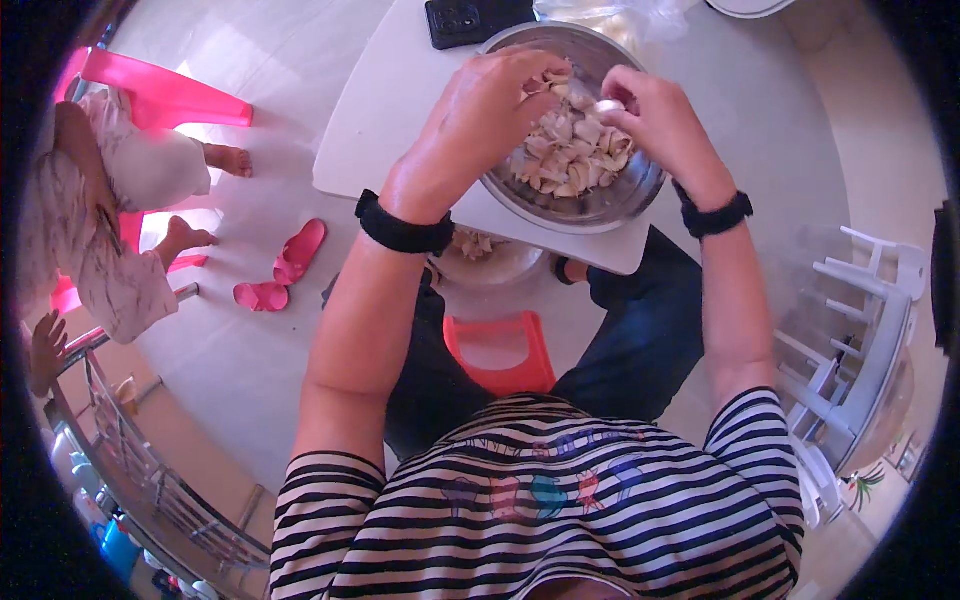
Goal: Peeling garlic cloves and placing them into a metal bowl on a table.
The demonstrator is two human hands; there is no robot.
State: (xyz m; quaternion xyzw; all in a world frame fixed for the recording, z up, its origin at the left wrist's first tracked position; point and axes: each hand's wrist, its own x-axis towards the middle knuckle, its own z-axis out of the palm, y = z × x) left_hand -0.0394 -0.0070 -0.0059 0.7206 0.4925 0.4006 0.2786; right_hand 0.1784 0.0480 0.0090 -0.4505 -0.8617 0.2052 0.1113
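A round steel bowl (640, 187) stands on the white table, with a heap of unpeeled garlic cloves (575, 165) in it. Over its right side, my right hand (668, 118) pinches a pale garlic clove (606, 106) between thumb and fingers. My left hand (485, 115) reaches over the bowl's left side, thumb and fingers drawn together just above the heap. Pale bits show at those fingertips, but what they grip is partly hidden. Both wrists wear black bands.
Beyond the bowl lie a black phone (456, 20) and a clear plastic bag (640, 18). Below the table edge (345, 160) sits another basin (490, 265) with pale scraps. A red stool (500, 375) is between my legs. At left are pink slippers (298, 252) and a seated person (150, 170).
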